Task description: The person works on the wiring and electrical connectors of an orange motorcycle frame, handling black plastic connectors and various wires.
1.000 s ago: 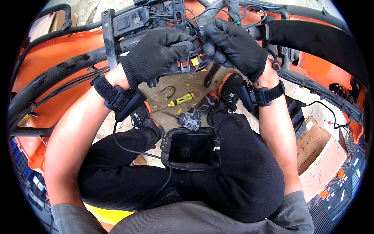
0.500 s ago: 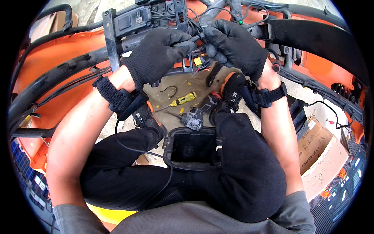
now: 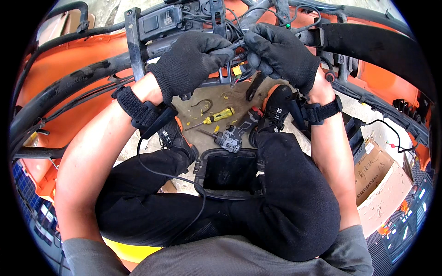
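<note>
Reaching forward from the lower edge, both forearms angle inward, so that the gloved hands meet near the top centre, just above the crossbar of a black tubular frame (image 3: 83, 78). The left hand (image 3: 191, 62) is turned palm inward, its thumb and forefinger pinched on a dark cable piece (image 3: 238, 44). The right hand (image 3: 283, 57) faces it, knuckles up and fingers curled, closed on the other end of that piece. The fingertips are nearly together; whether the cable's parts are joined cannot be told. Each wrist is fairly straight and wears a black strap (image 3: 133, 106) with a dark device.

The cable piece sits among loose wires, with a yellow connector (image 3: 237, 70) just below it. To the upper left, a black module (image 3: 159, 22) carries a small square code label. White lettering runs over the tongues of the black shoes (image 3: 276, 108). At the right, an open cardboard box (image 3: 375, 177) bears handwritten marks and a printed line of dark characters.

On the floor (image 3: 191, 108) between the shoes lie a yellow-handled screwdriver (image 3: 218, 116) and a grey power drill (image 3: 230, 138), near a black rectangular housing (image 3: 229, 195).
</note>
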A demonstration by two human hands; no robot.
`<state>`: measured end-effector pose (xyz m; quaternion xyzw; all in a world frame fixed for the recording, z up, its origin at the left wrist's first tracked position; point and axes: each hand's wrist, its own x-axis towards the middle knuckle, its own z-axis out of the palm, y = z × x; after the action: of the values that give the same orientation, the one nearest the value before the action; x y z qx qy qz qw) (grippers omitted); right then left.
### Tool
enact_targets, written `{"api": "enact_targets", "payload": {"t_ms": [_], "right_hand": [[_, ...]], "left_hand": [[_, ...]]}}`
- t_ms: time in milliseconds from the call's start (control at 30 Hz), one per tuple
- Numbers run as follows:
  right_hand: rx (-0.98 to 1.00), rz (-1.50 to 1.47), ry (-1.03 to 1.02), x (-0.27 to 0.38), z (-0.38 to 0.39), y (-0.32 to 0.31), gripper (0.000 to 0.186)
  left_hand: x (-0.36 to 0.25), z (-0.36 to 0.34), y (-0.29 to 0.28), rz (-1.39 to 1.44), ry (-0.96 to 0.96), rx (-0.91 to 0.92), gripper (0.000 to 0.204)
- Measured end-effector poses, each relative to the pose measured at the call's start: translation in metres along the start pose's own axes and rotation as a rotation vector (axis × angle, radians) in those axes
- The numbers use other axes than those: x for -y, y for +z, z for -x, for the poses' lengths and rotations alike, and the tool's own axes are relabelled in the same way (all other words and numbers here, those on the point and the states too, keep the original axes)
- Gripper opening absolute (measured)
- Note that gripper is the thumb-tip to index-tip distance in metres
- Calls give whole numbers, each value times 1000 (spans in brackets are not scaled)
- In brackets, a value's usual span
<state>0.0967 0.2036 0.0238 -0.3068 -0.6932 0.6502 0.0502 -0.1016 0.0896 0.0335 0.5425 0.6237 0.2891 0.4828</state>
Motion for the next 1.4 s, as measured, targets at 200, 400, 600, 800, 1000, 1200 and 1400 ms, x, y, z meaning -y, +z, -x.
{"api": "enact_targets", "payload": {"t_ms": [200, 400, 600, 800, 1000, 1200, 1400], "right_hand": [[22, 30, 2, 1, -1, -1, 38], [5, 96, 40, 8, -1, 2, 29], [-20, 164, 32, 9, -1, 4, 31], [-29, 173, -37, 0, -4, 4, 33], [7, 75, 30, 8, 2, 3, 29], [14, 28, 30, 6, 1, 2, 28], [2, 154, 8, 8, -1, 1, 34]], "left_hand": [[-4, 2, 2, -46, 13, -3, 17], [6, 2, 5, -164, 124, -27, 18], [16, 1, 9, -227, 245, -75, 20], [12, 2, 7, -249, 181, -56, 17], [3, 0, -3, -122, 92, 51, 17], [4, -1, -2, -66, 83, 55, 19], [1, 0, 2, -101, 94, -10, 20]]}}
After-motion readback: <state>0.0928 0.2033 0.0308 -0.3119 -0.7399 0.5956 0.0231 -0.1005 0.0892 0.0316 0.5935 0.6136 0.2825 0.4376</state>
